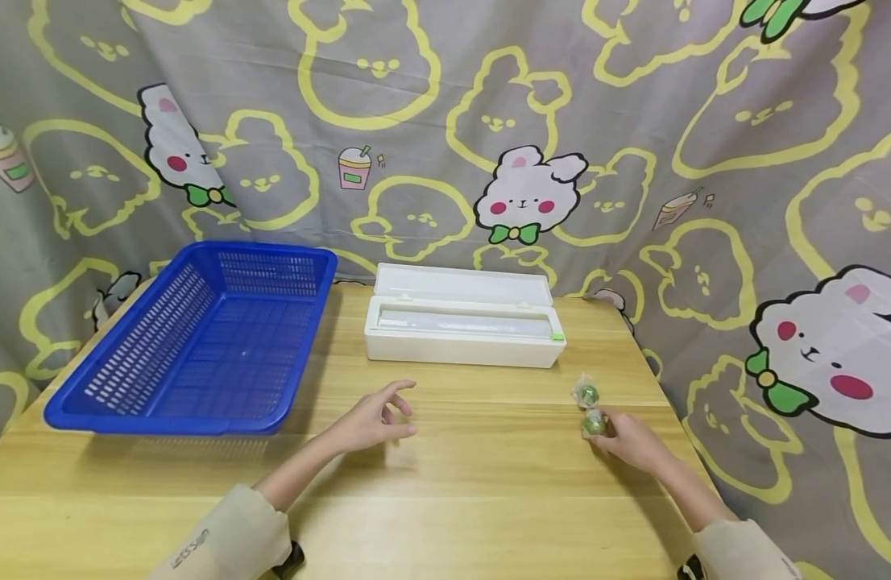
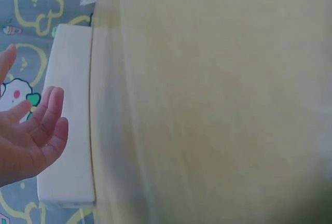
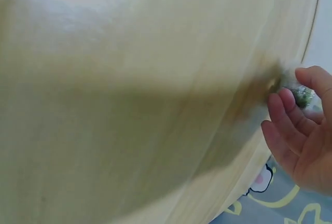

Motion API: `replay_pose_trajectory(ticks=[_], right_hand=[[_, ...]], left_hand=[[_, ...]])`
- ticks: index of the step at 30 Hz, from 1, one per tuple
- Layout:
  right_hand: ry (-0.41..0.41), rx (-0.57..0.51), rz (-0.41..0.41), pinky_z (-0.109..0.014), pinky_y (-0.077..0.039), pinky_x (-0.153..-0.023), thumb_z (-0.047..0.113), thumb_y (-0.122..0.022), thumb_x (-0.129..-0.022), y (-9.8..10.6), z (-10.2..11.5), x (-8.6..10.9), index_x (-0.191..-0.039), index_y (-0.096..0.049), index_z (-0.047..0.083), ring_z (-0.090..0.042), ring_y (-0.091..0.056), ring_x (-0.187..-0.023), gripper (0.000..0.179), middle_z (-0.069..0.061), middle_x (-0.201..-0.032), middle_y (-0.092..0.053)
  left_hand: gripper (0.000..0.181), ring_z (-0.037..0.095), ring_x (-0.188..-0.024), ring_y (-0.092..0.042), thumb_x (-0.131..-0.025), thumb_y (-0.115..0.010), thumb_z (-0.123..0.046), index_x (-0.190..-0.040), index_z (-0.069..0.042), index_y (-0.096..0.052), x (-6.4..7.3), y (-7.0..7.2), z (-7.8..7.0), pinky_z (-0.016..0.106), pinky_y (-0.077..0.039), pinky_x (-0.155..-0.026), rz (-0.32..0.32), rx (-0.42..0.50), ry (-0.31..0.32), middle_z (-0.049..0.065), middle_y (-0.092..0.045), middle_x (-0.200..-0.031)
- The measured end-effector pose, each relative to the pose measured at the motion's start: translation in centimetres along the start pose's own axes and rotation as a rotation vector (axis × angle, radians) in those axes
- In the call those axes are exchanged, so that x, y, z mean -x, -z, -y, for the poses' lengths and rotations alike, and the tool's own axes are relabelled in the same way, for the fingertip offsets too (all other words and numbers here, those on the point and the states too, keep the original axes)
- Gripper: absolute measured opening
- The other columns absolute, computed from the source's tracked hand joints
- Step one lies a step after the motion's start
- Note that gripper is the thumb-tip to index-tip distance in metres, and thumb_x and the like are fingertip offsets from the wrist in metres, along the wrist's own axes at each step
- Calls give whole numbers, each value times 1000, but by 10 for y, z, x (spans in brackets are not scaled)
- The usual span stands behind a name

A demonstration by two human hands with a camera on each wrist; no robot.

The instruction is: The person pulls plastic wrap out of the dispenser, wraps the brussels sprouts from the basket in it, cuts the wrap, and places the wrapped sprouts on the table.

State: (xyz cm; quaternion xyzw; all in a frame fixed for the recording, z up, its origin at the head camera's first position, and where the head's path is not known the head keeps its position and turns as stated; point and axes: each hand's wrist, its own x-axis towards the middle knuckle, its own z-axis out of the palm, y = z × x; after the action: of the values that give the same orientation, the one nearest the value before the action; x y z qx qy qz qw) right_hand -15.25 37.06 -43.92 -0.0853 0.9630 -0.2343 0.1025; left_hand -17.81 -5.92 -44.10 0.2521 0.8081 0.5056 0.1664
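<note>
My right hand pinches a small round green fruit wrapped in clear film, at the right of the table. Thumb and fingers stand on either side of the wrapped fruit in the right wrist view, hiding part of it. Just behind it sits a second film-wrapped green fruit; whether the two touch, I cannot tell. Over the middle of the table, my left hand holds nothing, its fingers loosely bent. Beyond it stands a long white box with its lid up and a roll of clear film inside.
A large blue plastic basket with slotted sides stands on the left of the wooden table. Behind the table and along its right side hangs a grey cartoon-print curtain.
</note>
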Motion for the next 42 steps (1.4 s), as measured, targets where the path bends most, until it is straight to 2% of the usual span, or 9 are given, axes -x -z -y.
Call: replay_pose_trajectory(ticks=[7,14,21,30,35,38,40,42], right_hand=[[5,25,36,-24,-39,-50,11,-64,-83,2,-6,-3,-123,-39,-17,-11,-46,-58,55,-1,-70,-53],[43,-21,-9,-23,-38,-50,8,-65,-81,2,-12,-2,-129,-27,-15,-8,-43,-58,66,-1,-72,-50],[53,-18,-2,-23,-39,-52,7,-66,-80,3,-10,-1,-131,-24,-15,-8,-45,-60,70,0,-72,-51],[39,2,6,-24,-38,-52,13,-68,-80,4,-9,-3,-134,-25,-11,-10,-45,-61,73,-1,-74,-51],[29,-1,19,-26,-42,-57,14,-70,-79,7,-12,0,-133,-27,-12,-11,-49,-65,74,-1,-76,-54],[-7,41,62,-30,-43,-60,9,-66,-80,14,-9,1,-132,-29,-13,-13,-52,-68,68,-3,-78,-57],[-45,135,65,-34,-44,-59,6,-62,-81,22,-3,1,-130,-34,-11,-18,-55,-68,59,-7,-80,-59],[-80,247,30,-39,-44,-56,6,-59,-84,30,7,1,-128,-39,-9,-27,-58,-70,50,-15,-86,-61]], left_hand=[[70,16,-74,-58,-83,-66,-24,-137,2,-31,2,0,0,28,-49,-62,14,9,7,20,-56,-105],[67,15,-74,-60,-84,-65,-22,-137,3,-31,5,-1,1,27,-49,-64,34,20,11,20,-56,-106],[67,16,-72,-61,-84,-65,-21,-136,4,-31,6,0,3,25,-50,-63,35,17,1,22,-56,-105],[65,33,-69,-59,-85,-62,-8,-135,10,-25,6,-1,6,24,-46,-58,-7,11,5,28,-54,-103],[66,29,-68,-60,-85,-63,-13,-137,6,-26,6,0,9,24,-47,-58,-22,15,11,26,-56,-104],[65,21,-68,-60,-84,-64,-18,-136,4,-30,7,3,9,23,-48,-58,-69,-58,17,21,-58,-102],[64,16,-68,-58,-83,-66,-20,-135,1,-35,7,5,7,24,-47,-58,-131,-159,22,17,-59,-101],[62,14,-70,-58,-82,-67,-23,-134,-2,-39,6,7,5,26,-47,-59,-204,-278,19,13,-60,-101]])
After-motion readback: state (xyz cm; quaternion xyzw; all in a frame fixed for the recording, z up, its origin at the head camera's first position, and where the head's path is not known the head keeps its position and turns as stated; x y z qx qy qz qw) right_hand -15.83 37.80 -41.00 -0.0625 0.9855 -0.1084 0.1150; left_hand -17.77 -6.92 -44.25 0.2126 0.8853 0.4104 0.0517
